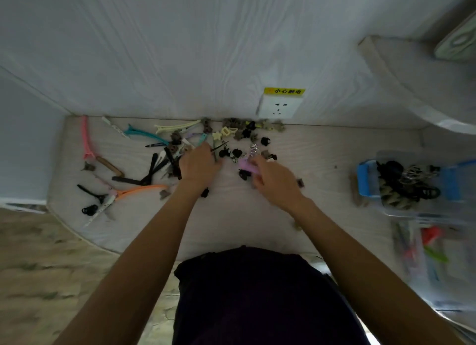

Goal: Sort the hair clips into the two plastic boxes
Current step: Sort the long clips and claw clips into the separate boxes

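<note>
Head view: pale wood-grain tabletop [257,216] against a white wall, with a wall socket [280,106] just above the tabletop's far edge. Two clear plastic boxes sit at the right edge: far box with blue latches [409,182] holds dark claw clips and scrunchie-like items; near box [432,257] is blurred and shows long coloured clips. Hair clips [231,131] lie scattered from the far-left corner to mid far edge: pink long clip [86,138] by the left edge, teal clip [144,135], orange clip [139,190], small black and brown claw clips bunched along the far edge. Left hand [198,164] lies palm down in the pile, fingers curled round a thin dark clip [219,147] poking out past them. Right hand [273,177], motion-blurred, pinches a lilac clip [247,166] just right of the left hand; small black claw clips lie touching or just beside both hands.
</note>
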The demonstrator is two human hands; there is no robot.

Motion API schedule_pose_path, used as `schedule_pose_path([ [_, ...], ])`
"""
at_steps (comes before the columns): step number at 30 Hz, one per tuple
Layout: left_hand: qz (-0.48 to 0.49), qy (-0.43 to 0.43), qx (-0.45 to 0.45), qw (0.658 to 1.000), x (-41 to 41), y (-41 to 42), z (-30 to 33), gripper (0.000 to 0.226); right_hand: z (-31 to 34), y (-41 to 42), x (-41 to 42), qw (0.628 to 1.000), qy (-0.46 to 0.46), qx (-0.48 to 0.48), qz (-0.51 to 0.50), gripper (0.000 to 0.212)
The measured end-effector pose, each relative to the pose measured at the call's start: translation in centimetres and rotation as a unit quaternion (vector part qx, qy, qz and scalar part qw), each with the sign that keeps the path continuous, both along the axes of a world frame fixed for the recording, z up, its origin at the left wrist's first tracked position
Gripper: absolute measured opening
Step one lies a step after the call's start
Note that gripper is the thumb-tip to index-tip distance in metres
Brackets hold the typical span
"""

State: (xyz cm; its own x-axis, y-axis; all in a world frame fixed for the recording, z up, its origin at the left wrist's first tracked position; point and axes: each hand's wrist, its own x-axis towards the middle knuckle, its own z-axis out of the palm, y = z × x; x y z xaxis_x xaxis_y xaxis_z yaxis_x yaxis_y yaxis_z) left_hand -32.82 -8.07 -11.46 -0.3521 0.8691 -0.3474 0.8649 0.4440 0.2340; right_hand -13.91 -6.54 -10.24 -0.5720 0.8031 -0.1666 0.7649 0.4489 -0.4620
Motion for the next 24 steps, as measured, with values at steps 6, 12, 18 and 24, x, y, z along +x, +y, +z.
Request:
schedule_pose_path([
  [6,0.015,0.011,-0.003,1.0,-0.7,-0.7,0.1,0.028,-1.5,0.2,0.0,0.998,-0.044,0.034,0.028,0.037],
  [12,0.04,-0.063,0.119,0.99,-1.2,-1.3,0.5,0.021,-0.7,3.4,3.4,0.986,-0.026,0.015,-0.163,0.045],
  [18,-0.129,-0.022,0.087,0.988,-1.4,1.2,0.6,0.038,-0.1,2.0,2.4,0.987,-0.068,-0.005,-0.143,0.028],
  [24,-0.259,0.028,-0.021,0.965,-1.2,3.5,0.5,0.047,-0.4,1.4,-0.8,0.975,-0.197,0.025,-0.096,0.032],
])
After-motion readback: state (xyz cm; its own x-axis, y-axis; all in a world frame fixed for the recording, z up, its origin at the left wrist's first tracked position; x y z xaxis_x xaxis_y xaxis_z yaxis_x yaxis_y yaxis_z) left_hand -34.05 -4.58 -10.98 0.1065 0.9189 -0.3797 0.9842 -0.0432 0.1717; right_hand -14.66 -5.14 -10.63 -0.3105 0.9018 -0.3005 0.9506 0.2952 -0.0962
